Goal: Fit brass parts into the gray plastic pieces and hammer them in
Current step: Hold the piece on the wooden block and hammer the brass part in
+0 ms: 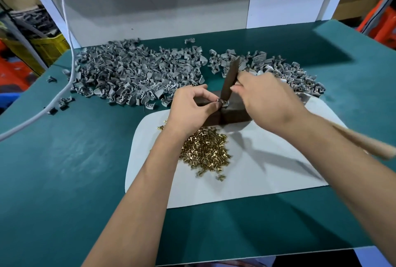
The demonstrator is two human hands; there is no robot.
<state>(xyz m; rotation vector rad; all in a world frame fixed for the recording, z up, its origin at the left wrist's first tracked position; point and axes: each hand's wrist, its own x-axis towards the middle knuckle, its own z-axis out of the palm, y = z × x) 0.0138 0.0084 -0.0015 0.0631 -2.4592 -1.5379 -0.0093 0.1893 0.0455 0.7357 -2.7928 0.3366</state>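
At the dark block [227, 110] on a green desk [85, 138], the left hand [190, 106] pinches a gray plastic piece [221, 102] while the right hand [265, 97] grips a hammer [229, 78] striking it. Behind the block, a large heap of gray pieces [132, 74] awaits; a smaller pile [289, 71] appears done. Brass parts [205, 149] lie before it.

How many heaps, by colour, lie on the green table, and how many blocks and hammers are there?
Gray plastic heaps: 2, a large one at left and a smaller one at right
Brass heap: 1
Dark block: 1
Hammer: 1
Total: 5
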